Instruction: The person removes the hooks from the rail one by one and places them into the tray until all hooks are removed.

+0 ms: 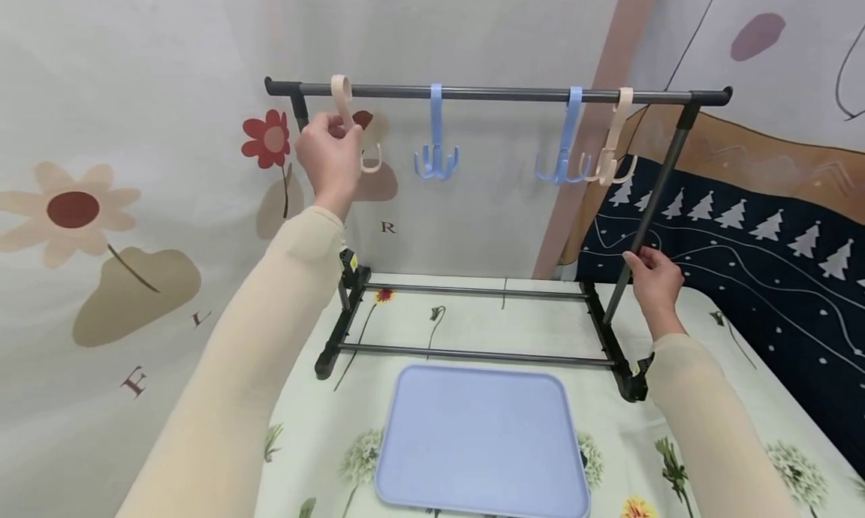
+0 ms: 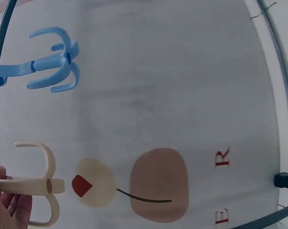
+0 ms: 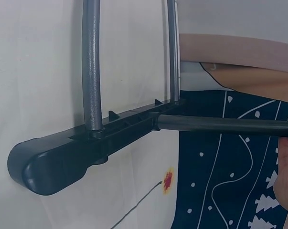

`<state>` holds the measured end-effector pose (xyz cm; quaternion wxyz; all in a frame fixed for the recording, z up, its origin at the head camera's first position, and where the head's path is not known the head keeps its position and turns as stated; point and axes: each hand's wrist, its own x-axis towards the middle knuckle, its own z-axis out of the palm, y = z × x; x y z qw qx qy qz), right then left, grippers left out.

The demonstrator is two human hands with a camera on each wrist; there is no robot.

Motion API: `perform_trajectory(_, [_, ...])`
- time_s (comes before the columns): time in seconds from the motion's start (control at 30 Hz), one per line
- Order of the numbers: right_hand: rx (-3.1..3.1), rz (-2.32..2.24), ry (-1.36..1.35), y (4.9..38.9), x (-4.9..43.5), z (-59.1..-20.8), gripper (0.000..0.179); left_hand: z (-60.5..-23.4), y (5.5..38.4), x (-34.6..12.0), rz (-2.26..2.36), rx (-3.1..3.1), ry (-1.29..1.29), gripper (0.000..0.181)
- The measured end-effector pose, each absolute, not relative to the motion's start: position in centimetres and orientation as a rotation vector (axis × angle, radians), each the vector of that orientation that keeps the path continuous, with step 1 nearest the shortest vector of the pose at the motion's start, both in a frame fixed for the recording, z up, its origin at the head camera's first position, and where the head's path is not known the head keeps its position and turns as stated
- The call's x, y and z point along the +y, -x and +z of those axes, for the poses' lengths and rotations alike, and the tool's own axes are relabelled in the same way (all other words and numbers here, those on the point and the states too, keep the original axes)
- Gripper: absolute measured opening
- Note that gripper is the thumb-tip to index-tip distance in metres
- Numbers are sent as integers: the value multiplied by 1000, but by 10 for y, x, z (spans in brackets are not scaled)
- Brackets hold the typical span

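Observation:
My left hand (image 1: 330, 154) pinches the stem of a beige multi-prong hook (image 1: 341, 94), whose curved top loops over the rack's black top bar (image 1: 507, 94) near its left end. In the left wrist view, the prongs of this beige hook (image 2: 49, 160) point away from the fingers. To its right on the bar hang a blue hook (image 1: 436, 127), a second blue hook (image 1: 571, 124) and another beige hook (image 1: 616, 135), the last two close together. Lower down, my right hand (image 1: 657, 284) holds the rack's right upright (image 1: 662, 180) between thumb and fingers.
A light blue tray (image 1: 480, 435) lies on the flower-print tabletop in front of the rack. Black base feet (image 1: 611, 338) and two crossbars (image 1: 473, 355) support the rack. Behind hangs a printed curtain (image 1: 473, 225), with dark tree-patterned cloth (image 1: 757, 270) at the right.

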<state>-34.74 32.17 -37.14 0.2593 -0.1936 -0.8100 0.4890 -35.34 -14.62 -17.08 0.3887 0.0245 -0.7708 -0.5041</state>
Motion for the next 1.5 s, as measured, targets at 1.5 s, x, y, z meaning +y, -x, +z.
perform_trajectory(1.5, [-2226,1341,518,346,322,-374,50,-389,306,-55,-1984,-2485,630,10])
